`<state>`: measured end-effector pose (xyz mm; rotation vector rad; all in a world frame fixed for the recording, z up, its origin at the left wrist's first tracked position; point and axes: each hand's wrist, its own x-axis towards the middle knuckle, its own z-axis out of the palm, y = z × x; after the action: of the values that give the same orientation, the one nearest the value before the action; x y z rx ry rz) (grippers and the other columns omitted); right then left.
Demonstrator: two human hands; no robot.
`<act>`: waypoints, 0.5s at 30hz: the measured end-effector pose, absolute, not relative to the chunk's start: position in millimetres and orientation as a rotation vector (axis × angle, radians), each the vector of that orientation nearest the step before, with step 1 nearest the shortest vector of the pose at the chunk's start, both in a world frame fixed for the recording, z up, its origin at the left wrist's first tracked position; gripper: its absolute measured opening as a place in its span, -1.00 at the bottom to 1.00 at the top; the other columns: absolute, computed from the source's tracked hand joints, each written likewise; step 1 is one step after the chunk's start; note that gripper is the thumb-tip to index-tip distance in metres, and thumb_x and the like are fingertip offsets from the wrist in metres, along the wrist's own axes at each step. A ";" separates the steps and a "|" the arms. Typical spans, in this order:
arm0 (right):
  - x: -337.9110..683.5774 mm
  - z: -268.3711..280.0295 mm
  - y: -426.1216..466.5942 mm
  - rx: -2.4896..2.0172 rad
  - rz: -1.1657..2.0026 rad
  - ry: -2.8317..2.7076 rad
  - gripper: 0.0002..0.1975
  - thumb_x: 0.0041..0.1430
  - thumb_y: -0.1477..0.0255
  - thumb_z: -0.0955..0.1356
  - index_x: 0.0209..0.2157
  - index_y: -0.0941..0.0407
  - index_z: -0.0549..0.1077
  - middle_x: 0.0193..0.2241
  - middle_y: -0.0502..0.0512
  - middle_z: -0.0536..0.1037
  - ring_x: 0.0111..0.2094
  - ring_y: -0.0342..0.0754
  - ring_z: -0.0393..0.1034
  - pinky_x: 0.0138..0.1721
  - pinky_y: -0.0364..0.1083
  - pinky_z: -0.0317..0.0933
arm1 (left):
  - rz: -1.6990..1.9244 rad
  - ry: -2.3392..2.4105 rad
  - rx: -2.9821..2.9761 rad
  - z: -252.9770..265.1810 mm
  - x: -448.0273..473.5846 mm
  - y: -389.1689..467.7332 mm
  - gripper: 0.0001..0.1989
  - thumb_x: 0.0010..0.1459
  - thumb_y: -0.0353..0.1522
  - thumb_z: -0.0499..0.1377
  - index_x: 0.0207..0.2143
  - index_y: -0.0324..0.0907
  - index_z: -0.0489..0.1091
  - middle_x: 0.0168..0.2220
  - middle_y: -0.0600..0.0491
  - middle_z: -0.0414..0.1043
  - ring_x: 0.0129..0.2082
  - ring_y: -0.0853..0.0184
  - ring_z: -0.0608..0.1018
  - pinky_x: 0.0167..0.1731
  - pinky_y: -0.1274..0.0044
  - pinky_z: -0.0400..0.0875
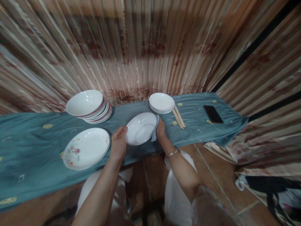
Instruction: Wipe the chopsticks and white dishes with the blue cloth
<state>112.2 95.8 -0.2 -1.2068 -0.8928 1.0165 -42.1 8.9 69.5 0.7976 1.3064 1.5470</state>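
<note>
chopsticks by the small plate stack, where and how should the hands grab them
The chopsticks lie flat on the teal cloth, side by side, just right of the small plate stack, pointing toward the near edge. Probably best to pinch both together near the near ends, coming from above on the right, where the cloth is bare; the plates crowd the far ends.

Your left hand (118, 142) grips the near-left rim of a plate (140, 128) tilted above the cloth-covered table (28, 147); your right hand (161, 130) sits at its right edge, a cloth (155, 127) between hand and plate. Left of your left hand, a flowered plate (86, 148) lies flat on the table. Behind that, a stack of bowls (88, 106). Behind the held plate, a stack of small plates (161, 103), chopsticks (178, 117) touching its right side. Further right, well apart, a phone (213, 114). A curtain (145, 47) hangs behind the table.
</note>
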 end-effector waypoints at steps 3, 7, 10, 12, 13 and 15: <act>108.3 5.1 90.0 -1.228 1.063 -0.806 -0.62 0.20 0.19 0.18 -0.63 0.06 0.22 -0.71 -0.10 0.25 -0.56 -0.16 0.15 -0.52 -0.16 0.14 | 1.556 1.316 0.791 71.4 -44.8 8.9 -0.78 -0.10 -0.25 0.24 -0.58 -0.21 0.35 -0.61 0.14 0.28 -0.55 0.43 0.28 -0.49 0.58 0.18; 108.0 9.4 90.7 -1.216 1.122 -0.748 -0.60 0.16 0.13 0.22 -0.64 0.06 0.23 -0.73 -0.12 0.21 -0.57 -0.17 0.13 -0.52 -0.15 0.13 | 1.628 1.245 0.726 68.0 -47.0 11.2 -0.79 -0.10 -0.27 0.24 -0.59 -0.22 0.35 -0.60 0.15 0.31 -0.54 0.45 0.30 -0.47 0.60 0.22; 109.4 8.7 97.6 -1.177 1.115 -0.763 -0.58 0.13 0.09 0.23 -0.66 0.05 0.20 -0.74 -0.14 0.15 -0.61 -0.18 0.08 -0.57 -0.16 0.10 | 1.670 1.193 0.686 64.4 -47.4 12.1 -0.78 -0.13 -0.26 0.28 -0.58 -0.23 0.36 -0.60 0.17 0.33 -0.54 0.46 0.34 -0.41 0.60 0.27; 110.2 8.1 102.9 -1.159 1.098 -0.788 -0.55 0.12 0.06 0.24 -0.68 0.03 0.14 -0.75 -0.16 0.11 -0.65 -0.20 0.02 -0.63 -0.17 0.06 | 1.675 1.165 0.670 62.0 -47.7 12.2 -0.77 -0.15 -0.26 0.30 -0.55 -0.24 0.39 -0.59 0.16 0.35 -0.50 0.44 0.39 -0.35 0.58 0.31; 110.7 8.3 105.3 -1.159 1.074 -0.809 -0.54 0.12 0.05 0.24 -0.68 0.03 0.12 -0.75 -0.16 0.08 -0.66 -0.21 -0.01 -0.65 -0.17 0.03 | 1.669 1.150 0.663 60.7 -48.0 12.2 -0.76 -0.17 -0.25 0.31 -0.53 -0.24 0.40 -0.58 0.15 0.37 -0.47 0.42 0.42 -0.32 0.57 0.32; 112.5 10.1 109.3 -1.173 1.004 -0.857 -0.52 0.13 0.04 0.24 -0.69 0.02 0.08 -0.75 -0.17 0.02 -0.67 -0.21 -0.05 -0.68 -0.17 -0.01 | 1.643 1.115 0.661 57.5 -48.5 12.4 -0.75 -0.18 -0.23 0.32 -0.50 -0.24 0.43 -0.55 0.12 0.42 -0.40 0.36 0.47 -0.27 0.53 0.35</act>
<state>112.5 109.3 10.1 -1.1726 -0.8570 1.0040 -48.5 12.4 57.5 0.6610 1.1152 1.6435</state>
